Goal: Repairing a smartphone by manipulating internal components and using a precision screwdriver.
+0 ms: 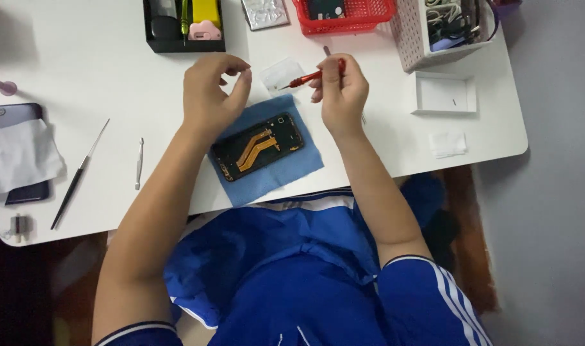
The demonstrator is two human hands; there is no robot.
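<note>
An opened phone (257,146) with orange flex cables lies on a blue cloth (276,173) at the table's near edge. My right hand (340,90) grips a red-handled screwdriver (308,78), its tip pointing left above the cloth's far corner. My left hand (210,90) hovers just left of the phone's top end, thumb and fingers pinched close together; whether something tiny sits between them I cannot tell. A small clear plastic piece (283,72) lies behind the cloth, under the screwdriver tip.
A black tool tray (183,43), a red basket (347,24) and a white basket (411,38) line the far edge. A white box lid (446,95) and a wipe (447,144) lie right. A second phone under tissue (17,154), a long probe (80,174) and a spudger (139,163) lie left.
</note>
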